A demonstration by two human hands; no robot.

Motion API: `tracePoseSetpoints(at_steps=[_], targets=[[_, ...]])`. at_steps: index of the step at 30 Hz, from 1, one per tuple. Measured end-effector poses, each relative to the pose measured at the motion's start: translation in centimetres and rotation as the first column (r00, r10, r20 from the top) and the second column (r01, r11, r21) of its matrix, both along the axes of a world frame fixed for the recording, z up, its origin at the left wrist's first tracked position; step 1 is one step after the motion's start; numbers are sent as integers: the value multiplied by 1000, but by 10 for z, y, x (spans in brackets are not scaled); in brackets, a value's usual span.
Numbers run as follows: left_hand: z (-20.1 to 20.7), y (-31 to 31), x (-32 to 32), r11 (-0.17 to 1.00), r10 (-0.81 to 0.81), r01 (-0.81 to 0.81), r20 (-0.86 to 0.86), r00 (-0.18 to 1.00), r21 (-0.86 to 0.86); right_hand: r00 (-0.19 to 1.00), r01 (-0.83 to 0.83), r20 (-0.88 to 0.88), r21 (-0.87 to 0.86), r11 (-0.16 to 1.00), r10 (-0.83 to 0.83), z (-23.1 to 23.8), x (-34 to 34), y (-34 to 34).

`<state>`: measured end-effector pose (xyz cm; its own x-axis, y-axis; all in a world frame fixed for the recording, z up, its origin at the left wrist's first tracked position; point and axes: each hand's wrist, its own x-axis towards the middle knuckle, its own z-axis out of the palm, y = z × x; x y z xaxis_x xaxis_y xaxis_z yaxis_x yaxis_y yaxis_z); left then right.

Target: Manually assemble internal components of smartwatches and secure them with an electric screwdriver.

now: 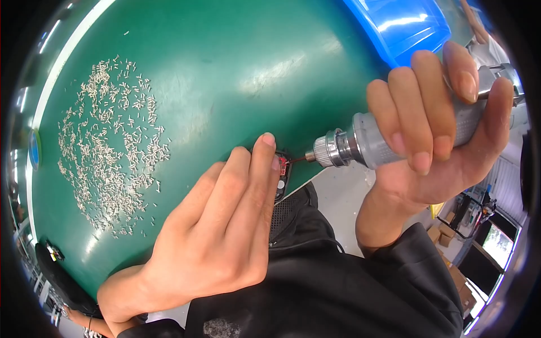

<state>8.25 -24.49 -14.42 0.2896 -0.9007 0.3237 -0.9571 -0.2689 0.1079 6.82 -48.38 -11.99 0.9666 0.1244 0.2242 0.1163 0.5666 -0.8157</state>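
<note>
My right hand (pixel 428 118) is wrapped round a grey electric screwdriver (pixel 366 138) with a ridged metal nose. The tool lies nearly level, its thin bit aimed left at a small black device (pixel 286 174) with a red circuit board in it. The bit's tip reaches the board; whether a screw sits under it is too small to tell. My left hand (pixel 220 219) has its fingers together over the device and holds it at the near edge of the table. Those fingers hide much of the device.
Many small silver screws (pixel 115 197) lie scattered over the left of the green table (pixel 225 73). A blue plastic bin (pixel 389 28) stands at the far right. Another person's arm (pixel 90 321) shows at the lower left, and a second person (pixel 487 50) at the upper right.
</note>
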Motion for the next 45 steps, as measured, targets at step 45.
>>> tracePoseSetpoints(at_steps=[45], targets=[[46,180,23,657,751,-750,-28,660,-72,992,100,-113,454,886,-54,-36,-7,23]])
